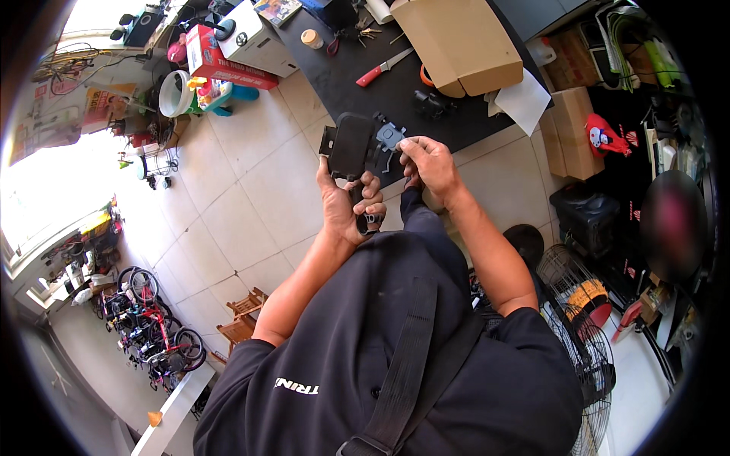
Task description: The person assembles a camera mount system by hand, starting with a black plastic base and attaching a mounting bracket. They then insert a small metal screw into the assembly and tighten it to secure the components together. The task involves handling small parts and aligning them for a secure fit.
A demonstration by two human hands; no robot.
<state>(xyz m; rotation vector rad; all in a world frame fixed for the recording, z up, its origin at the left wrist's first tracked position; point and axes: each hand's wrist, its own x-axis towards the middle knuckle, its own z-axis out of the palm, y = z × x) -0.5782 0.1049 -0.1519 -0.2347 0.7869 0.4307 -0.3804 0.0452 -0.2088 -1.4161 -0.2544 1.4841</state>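
My left hand (348,204) is closed round the lower part of a black phone mount (353,144), with a flat rectangular case and a ring-shaped clamp at the bottom. It is held up near the table's front edge. Just right of it, a blue-grey bracket (390,136) with thin arms shows against the dark table (342,95). My right hand (432,169) is pinched, its fingertips at the bracket's right edge. Whether they grip the bracket or something small is hidden.
A red-handled knife (371,75), an open cardboard box (464,45), a black object (432,105) and a white paper (523,102) lie on the table. A wire fan guard (582,334) stands beside my right arm. Bicycles (156,323) are at left.
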